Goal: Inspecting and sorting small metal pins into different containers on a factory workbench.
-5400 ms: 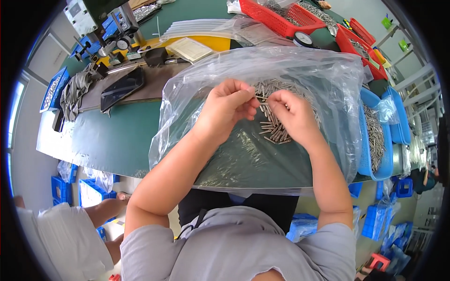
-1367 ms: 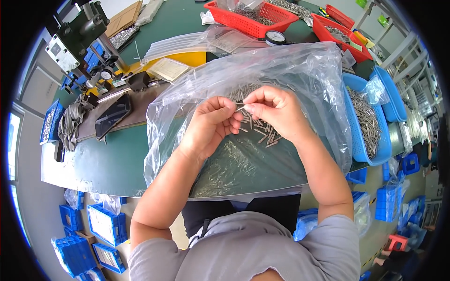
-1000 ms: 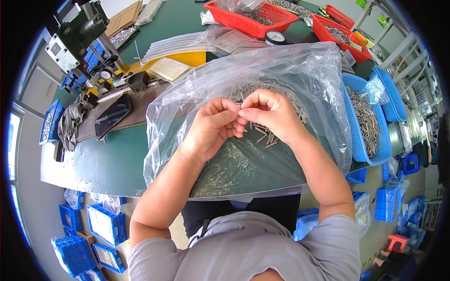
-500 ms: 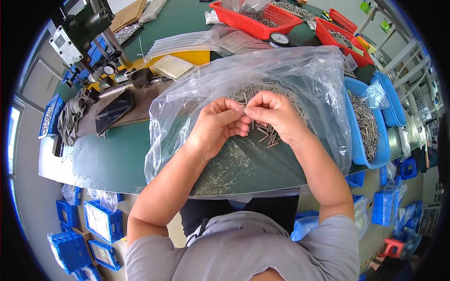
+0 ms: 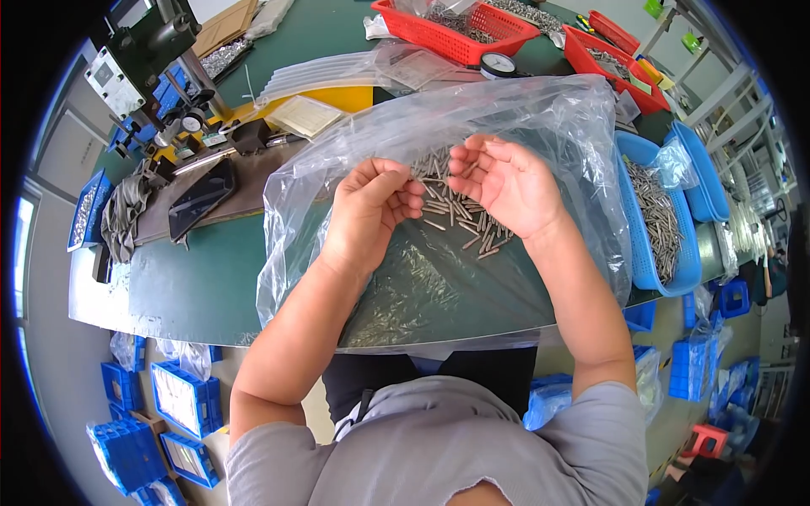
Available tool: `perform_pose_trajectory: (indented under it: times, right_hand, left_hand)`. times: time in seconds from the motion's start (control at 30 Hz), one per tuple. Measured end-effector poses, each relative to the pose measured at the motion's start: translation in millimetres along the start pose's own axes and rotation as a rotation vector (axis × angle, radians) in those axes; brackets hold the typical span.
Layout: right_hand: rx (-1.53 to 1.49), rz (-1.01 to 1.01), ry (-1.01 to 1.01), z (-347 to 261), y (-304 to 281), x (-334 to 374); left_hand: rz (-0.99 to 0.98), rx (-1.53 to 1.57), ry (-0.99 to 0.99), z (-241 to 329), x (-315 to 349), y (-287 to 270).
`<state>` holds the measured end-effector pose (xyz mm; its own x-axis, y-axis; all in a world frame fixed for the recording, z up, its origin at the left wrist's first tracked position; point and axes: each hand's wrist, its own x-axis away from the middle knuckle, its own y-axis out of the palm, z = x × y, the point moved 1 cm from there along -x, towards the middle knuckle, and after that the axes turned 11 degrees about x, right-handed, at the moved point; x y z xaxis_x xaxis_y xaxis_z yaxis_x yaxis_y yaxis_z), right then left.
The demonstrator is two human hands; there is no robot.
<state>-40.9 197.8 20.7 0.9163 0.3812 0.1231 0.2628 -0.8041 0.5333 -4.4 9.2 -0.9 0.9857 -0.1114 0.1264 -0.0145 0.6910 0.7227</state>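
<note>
Over a heap of small metal pins [image 5: 468, 221] on a clear plastic bag [image 5: 329, 173], both of my hands are raised. My left hand [image 5: 369, 211] is closed, thumb pressed to the fingers. A slim metal pin [image 5: 431, 180] appears to stick out of that pinch toward the right. My right hand [image 5: 516, 187] stands apart from it, palm turned inward, its fingers loosely curved and parted with nothing visible in them. Part of the heap lies hidden behind both hands.
A blue basket [image 5: 693, 268] of similar pins stands at the right. Red baskets [image 5: 460, 49] and a dial gauge [image 5: 498, 65] are at the back. On the left are a gauge stand [image 5: 207, 84], a black phone [image 5: 202, 200] and a grey cloth [image 5: 126, 215].
My hands, which met at the fingertips, have drawn apart. The left has moved left, still pinched; the right has moved right and its fingers have opened.
</note>
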Motion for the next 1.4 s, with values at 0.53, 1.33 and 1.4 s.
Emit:
perform_pose_trajectory:
  times: [0.53,1.33,1.4]
  right_hand:
    - [1.841,-0.033,-0.275,12,6,13]
    - [1.942,-0.168,-0.509,18,13,20]
    - [1.919,-0.166,-0.525,17,12,18]
  left_hand:
    - [-0.033,0.009,-0.004,2,1,1]
    - [-0.023,-0.022,-0.026,2,2,3]
    - [-0.025,-0.024,-0.032,2,2,3]
